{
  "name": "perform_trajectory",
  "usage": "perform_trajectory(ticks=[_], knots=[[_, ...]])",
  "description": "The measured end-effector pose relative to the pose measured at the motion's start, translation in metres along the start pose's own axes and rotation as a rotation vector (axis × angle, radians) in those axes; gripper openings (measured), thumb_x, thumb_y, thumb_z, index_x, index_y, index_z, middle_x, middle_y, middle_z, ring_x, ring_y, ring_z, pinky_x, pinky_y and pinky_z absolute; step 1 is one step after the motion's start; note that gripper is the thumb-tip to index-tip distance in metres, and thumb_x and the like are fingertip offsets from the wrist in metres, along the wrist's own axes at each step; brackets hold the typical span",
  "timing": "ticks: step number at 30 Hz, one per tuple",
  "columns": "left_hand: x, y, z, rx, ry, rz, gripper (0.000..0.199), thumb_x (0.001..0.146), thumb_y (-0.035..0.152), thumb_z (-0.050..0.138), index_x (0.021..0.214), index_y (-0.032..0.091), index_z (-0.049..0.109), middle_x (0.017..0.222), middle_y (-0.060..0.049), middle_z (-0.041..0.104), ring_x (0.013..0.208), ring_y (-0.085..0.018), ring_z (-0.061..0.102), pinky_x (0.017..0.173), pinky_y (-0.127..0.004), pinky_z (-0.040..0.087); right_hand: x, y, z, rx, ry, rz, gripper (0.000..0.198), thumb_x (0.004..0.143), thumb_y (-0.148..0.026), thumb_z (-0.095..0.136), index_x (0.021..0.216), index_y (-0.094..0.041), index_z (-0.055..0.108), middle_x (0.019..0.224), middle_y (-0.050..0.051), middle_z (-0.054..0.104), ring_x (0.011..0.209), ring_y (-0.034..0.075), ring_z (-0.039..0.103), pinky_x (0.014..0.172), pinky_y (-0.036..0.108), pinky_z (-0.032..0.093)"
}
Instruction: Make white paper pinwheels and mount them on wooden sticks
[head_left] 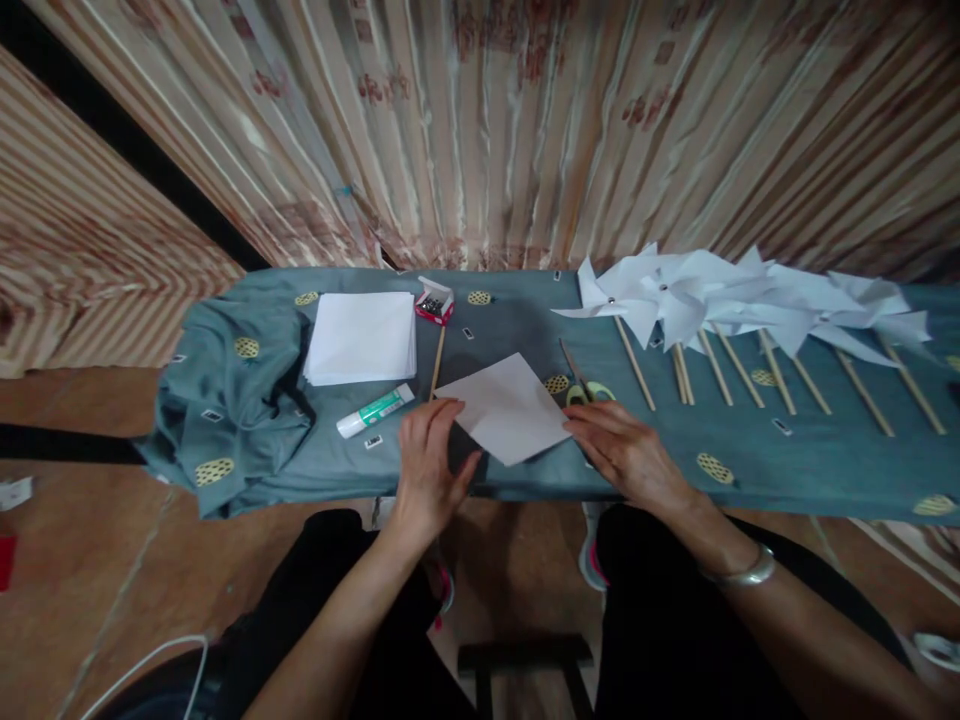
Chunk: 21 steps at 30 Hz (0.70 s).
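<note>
A square sheet of white paper (510, 410) is turned cornerwise in front of me, at the near edge of the cloth-covered table. My left hand (429, 460) has its curled fingers on the paper's left corner, with the thumb lower down near the edge. At the right corner, the fingers of my right hand (626, 450) are pressed together on the sheet. Scissors (589, 392) with yellow-green handles lie just beyond my right hand, partly hidden by it. A thin wooden stick (438, 360) lies beyond my left hand.
A stack of white paper (361, 338) lies at the left, with a glue stick (375, 410) nearer me. Behind the wooden stick is an open red box of small metal pins (435, 302). Several white paper pinwheels (675, 290) on sticks line the right side. A pleated curtain (487, 130) hangs behind.
</note>
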<state>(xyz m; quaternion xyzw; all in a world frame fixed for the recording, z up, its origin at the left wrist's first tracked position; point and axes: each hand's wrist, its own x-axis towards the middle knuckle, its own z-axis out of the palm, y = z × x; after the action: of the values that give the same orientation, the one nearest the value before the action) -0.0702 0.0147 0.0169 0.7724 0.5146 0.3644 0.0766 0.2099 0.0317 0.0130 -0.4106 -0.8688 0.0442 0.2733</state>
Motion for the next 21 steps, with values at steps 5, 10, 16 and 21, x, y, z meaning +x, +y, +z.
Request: perform_trajectory(ticks=[5, 10, 16, 21], knots=[[0.003, -0.008, 0.002, 0.035, -0.153, 0.090, 0.038, 0.083, 0.009, 0.056, 0.118, 0.021, 0.061, 0.128, -0.010, 0.064, 0.126, -0.030, 0.049, 0.102, -0.049, 0.037, -0.011, -0.002, -0.009, 0.015, -0.029, -0.014, 0.022, 0.096, -0.018, 0.051, 0.108, -0.017, 0.070, 0.113, 0.011, 0.073, 0.105, 0.024, 0.065, 0.089, 0.043, 0.059], [-0.001, 0.001, 0.004, -0.053, -0.282, 0.143, 0.024, 0.092, 0.015, 0.053, 0.111, 0.020, 0.066, 0.107, -0.007, 0.074, 0.104, -0.023, 0.064, 0.098, -0.047, 0.038, -0.013, -0.023, -0.010, 0.095, -0.070, 0.015, 0.030, 0.093, -0.025, 0.058, 0.123, -0.020, 0.061, 0.117, 0.011, 0.071, 0.109, 0.026, 0.065, 0.095, 0.048, 0.055], [-0.009, 0.012, 0.002, -0.131, -0.263, 0.130, 0.022, 0.096, 0.023, 0.051, 0.111, 0.018, 0.067, 0.100, -0.007, 0.075, 0.095, -0.020, 0.067, 0.088, -0.039, 0.046, -0.011, -0.042, -0.001, 0.285, -0.088, 0.059, 0.023, 0.096, -0.025, 0.054, 0.114, -0.017, 0.063, 0.102, 0.010, 0.075, 0.097, 0.023, 0.069, 0.087, 0.040, 0.058], [-0.013, 0.011, 0.008, -0.180, -0.221, -0.048, 0.032, 0.098, 0.030, 0.050, 0.125, 0.016, 0.060, 0.098, -0.009, 0.073, 0.089, -0.020, 0.069, 0.080, -0.034, 0.054, -0.002, -0.037, 0.009, 0.408, -0.084, 0.429, 0.025, 0.093, -0.032, 0.057, 0.114, -0.020, 0.065, 0.105, 0.007, 0.076, 0.093, 0.022, 0.072, 0.083, 0.036, 0.058]])
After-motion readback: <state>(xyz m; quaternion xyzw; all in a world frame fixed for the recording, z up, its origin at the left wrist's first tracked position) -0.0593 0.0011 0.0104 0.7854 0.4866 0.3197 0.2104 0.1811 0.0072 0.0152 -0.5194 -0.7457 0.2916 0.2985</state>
